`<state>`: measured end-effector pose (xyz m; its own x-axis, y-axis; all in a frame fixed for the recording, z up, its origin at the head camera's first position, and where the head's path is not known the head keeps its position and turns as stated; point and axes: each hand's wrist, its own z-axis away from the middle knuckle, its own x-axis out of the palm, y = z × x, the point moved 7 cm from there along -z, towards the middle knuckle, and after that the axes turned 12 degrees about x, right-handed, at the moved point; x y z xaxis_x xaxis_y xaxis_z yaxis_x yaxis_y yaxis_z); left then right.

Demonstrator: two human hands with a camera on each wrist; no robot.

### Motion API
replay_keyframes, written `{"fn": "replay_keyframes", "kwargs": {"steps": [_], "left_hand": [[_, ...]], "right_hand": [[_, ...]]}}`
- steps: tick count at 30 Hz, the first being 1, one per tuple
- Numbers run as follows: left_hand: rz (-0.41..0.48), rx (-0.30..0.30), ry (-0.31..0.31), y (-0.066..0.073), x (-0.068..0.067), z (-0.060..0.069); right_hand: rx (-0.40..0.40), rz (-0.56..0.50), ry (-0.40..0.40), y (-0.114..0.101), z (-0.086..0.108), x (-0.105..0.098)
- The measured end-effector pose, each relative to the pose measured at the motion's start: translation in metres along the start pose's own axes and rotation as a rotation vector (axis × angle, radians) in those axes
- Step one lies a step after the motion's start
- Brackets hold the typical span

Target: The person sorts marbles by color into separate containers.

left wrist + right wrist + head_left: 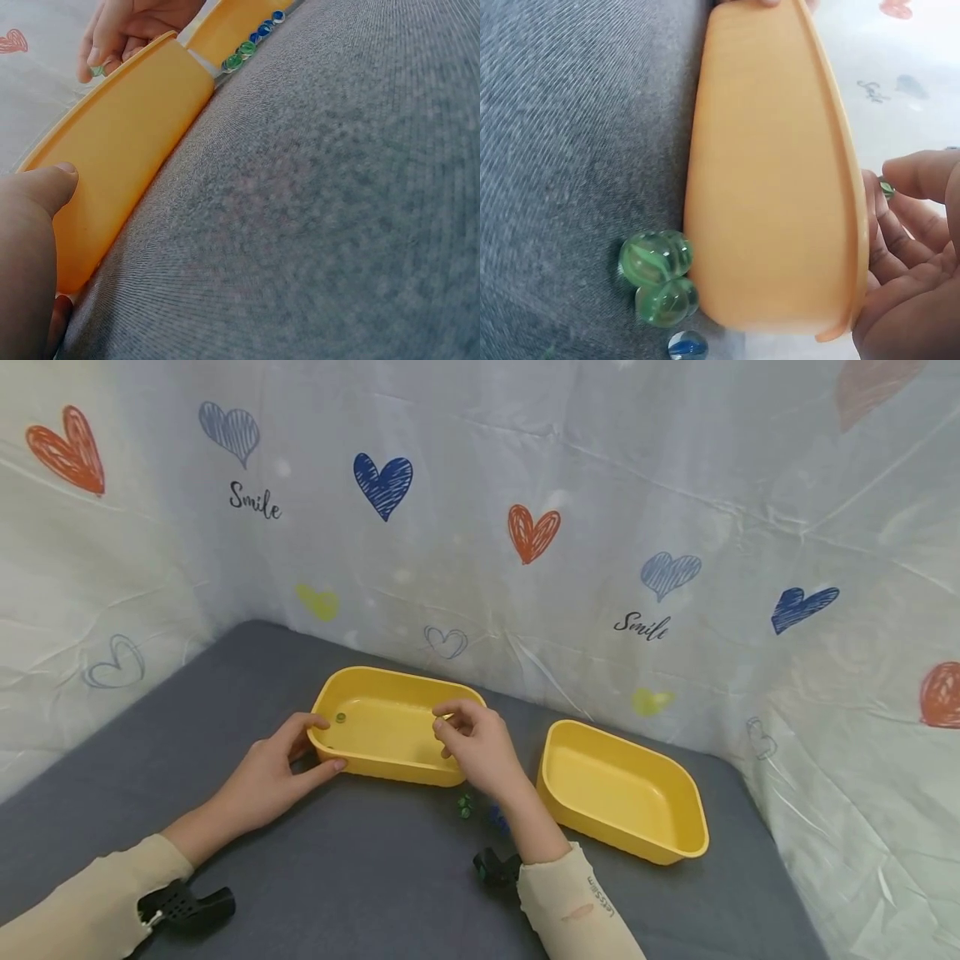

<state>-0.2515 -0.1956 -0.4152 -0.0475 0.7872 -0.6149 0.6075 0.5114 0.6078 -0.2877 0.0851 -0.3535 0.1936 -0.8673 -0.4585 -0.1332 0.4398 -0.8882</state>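
Note:
My left hand (262,781) holds the left end of a yellow plastic bin (397,770), its thumb against the outer front wall. Inside that bin, near the left end, lies a small greenish marble (341,718). Over the bin's right end is my right hand (486,750), which pinches a green marble (887,188) between thumb and fingers, as the right wrist view shows. Several green marbles (654,264) sit on the cloth close to the bin's front right corner. Beside them are blue marbles (262,31), partly hidden by my right wrist in the head view.
A second yellow bin (622,789) stands to the right, with no marbles visible in it. Grey cloth (360,877) covers the table. Behind it hangs a pale curtain (450,468) printed with hearts. Both wrists carry black camera mounts (197,906).

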Motion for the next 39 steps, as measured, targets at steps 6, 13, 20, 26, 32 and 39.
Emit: {"fn": "replay_keyframes", "kwargs": {"steps": [6, 13, 20, 26, 32, 39], "left_hand": [[-0.002, -0.005, -0.005, -0.0019, 0.0013, -0.0004], [0.001, -0.010, -0.004, -0.0007, 0.0014, -0.0011], [0.000, -0.003, 0.006, -0.0001, 0.0013, -0.0011], [0.011, -0.010, -0.002, -0.0013, 0.0010, -0.0018], [0.015, -0.013, -0.003, -0.0013, 0.0011, -0.0015], [0.017, -0.023, -0.004, 0.0009, -0.0007, -0.0011]], "right_hand": [[-0.010, 0.018, -0.009, 0.0027, -0.0018, 0.0007], [0.001, 0.041, 0.003, 0.0049, -0.0024, 0.0002], [0.008, 0.032, -0.003, 0.0041, -0.0009, -0.0019], [0.008, 0.026, -0.006, 0.0049, -0.0016, -0.0020], [0.012, 0.012, 0.005, 0.0062, -0.0026, -0.0043], [0.016, 0.012, 0.008, 0.0049, 0.0003, -0.0063]]}}
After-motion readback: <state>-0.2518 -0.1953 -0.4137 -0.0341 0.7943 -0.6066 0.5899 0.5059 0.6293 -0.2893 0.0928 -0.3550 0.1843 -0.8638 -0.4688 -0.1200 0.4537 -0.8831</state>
